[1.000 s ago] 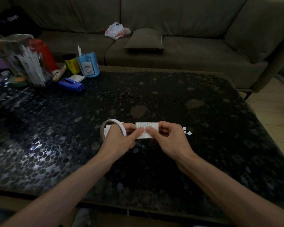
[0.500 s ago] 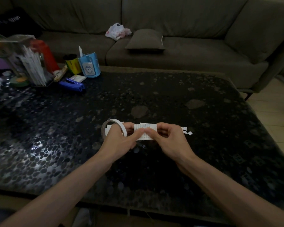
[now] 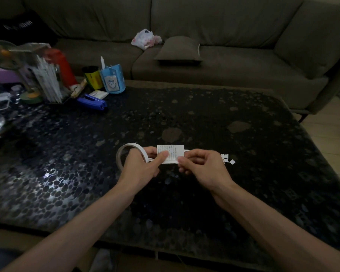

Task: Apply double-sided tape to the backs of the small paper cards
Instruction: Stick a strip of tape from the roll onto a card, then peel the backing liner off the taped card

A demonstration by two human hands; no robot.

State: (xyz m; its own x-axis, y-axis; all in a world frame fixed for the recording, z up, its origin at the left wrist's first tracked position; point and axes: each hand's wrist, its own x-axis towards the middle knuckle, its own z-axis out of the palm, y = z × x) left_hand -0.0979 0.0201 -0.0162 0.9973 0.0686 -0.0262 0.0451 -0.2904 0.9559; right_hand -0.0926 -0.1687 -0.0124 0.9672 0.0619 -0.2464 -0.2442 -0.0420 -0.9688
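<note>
A small white paper card point(image 3: 173, 153) with printed text is held just above the dark table, pinched from both sides. My left hand point(image 3: 140, 167) grips its left edge with the thumb on top. A white roll of double-sided tape point(image 3: 126, 154) hangs around that hand's fingers. My right hand point(image 3: 201, 166) pinches the card's right edge, where a thin white strip sticks out behind the fingers. Several tiny white paper bits point(image 3: 227, 159) lie on the table just right of my right hand.
The black pebble-patterned table point(image 3: 67, 173) carries clutter at its far left: a blue stapler point(image 3: 91, 102), a blue cup point(image 3: 113, 80), a yellow can point(image 3: 92, 77), a red bottle point(image 3: 63, 65) and a rack of white sticks point(image 3: 47, 81). A grey sofa point(image 3: 224, 65) with a cushion stands behind.
The card has shifted slightly left between my hands. My left thumb has slid further onto it, and my right fingers now pinch its right edge.
</note>
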